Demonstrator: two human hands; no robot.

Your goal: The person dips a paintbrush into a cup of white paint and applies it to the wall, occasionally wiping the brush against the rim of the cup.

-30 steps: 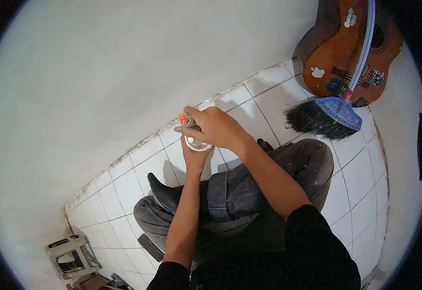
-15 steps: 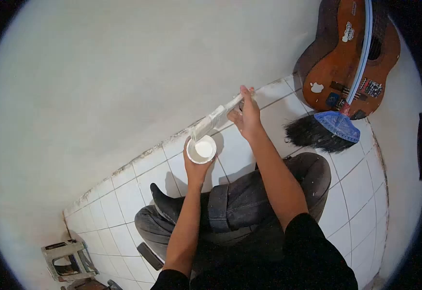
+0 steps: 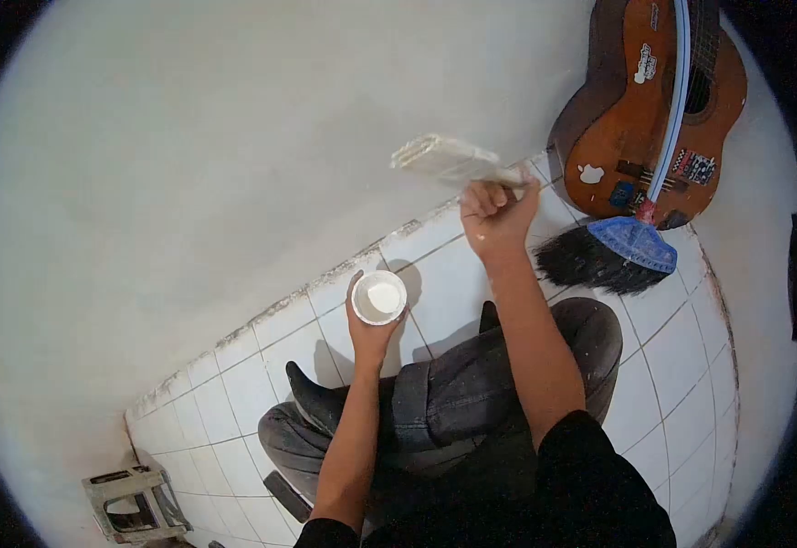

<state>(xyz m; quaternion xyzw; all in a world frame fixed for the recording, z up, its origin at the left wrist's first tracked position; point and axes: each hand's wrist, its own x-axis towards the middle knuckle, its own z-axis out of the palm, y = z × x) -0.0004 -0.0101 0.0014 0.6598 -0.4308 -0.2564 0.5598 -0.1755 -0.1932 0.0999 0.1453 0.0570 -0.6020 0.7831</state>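
My left hand [image 3: 371, 333] is wrapped round a white cup [image 3: 379, 298] with white paint inside, held above the tiled floor. Up and to the right, my right hand [image 3: 501, 215] grips the handle of a wide paintbrush [image 3: 449, 158]. The brush's bristles point left, in front of the pale wall [image 3: 234, 164], and look slightly blurred. Whether they touch the wall I cannot tell. The brush and the cup are apart.
An orange-brown guitar [image 3: 636, 119] leans in the corner at the upper right. Before it stands a broom with a blue head [image 3: 636, 245] and black bristles. A worn stool [image 3: 134, 504] is at the lower left. My crossed legs [image 3: 453, 397] rest on white floor tiles [image 3: 444, 283].
My right hand has lifted the brush away from the cup, up and to the right, and turned it towards the wall. My left hand still holds the cup in nearly the same place.
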